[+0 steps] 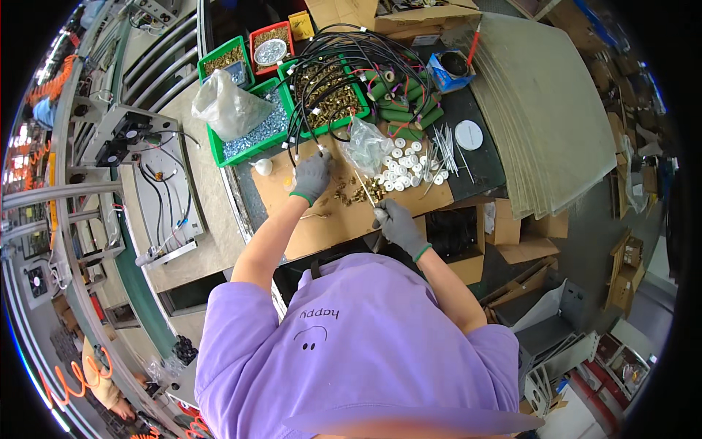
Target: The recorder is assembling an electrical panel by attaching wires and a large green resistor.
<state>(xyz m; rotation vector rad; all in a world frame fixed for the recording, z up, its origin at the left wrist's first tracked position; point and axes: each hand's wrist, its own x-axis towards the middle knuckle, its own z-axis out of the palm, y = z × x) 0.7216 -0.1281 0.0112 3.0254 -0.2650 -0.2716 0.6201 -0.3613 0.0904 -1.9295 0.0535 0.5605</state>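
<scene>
My left hand (312,175), in a grey glove, is at the front of a coil of black cables (344,45). Its fingertips are closed where one cable's end comes down; the exact grip is small and partly hidden. My right hand (401,228), gloved too, is closed around the lower end of a thin, pale rod (365,188) that slants up and left. Under the rod lie loose brass fittings (357,194) on a cardboard sheet (336,228). White round discs (398,173) are heaped beyond, beside a clear plastic bag (367,145) and several thin metal rods (442,150).
Green bins hold brass parts (325,88) and silvery screws (267,134), with a white bag (228,106) on top. Green cylinders (398,106) and a blue box (447,72) stand behind. Stacked sheets (534,110) lie right; an open metal housing (164,186) sits left.
</scene>
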